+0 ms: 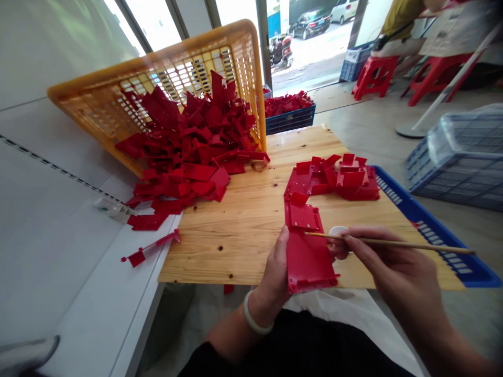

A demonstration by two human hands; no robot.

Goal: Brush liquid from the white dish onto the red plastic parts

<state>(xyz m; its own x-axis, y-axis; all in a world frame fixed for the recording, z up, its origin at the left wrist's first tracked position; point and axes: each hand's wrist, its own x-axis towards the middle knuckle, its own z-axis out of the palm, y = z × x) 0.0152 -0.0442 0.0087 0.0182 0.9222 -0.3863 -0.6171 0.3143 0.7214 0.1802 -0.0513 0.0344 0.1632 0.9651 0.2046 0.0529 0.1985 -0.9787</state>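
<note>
My left hand (275, 269) grips a flat red plastic panel (310, 259) by its left edge, thumb on top, over the table's front edge. A smaller red piece (302, 215) sits across the panel's far end. In my right hand (401, 267) is a slender wooden stick (412, 244), pinched between thumb and fingers. Its thin tip meets the panel beside the near edge of the smaller piece; whether the tip has bristles is too small to tell. A small white round container (338, 231) shows behind my right fingers, partly hidden by them.
An orange crate (157, 63) lies tipped, spilling a heap of red plastic pieces (196, 136) onto the wooden table (243, 225). Red assemblies (334, 178) stand beyond my hands. A blue basket (444, 235) borders the table's right side. A person sits on a red stool (375, 76) farther off.
</note>
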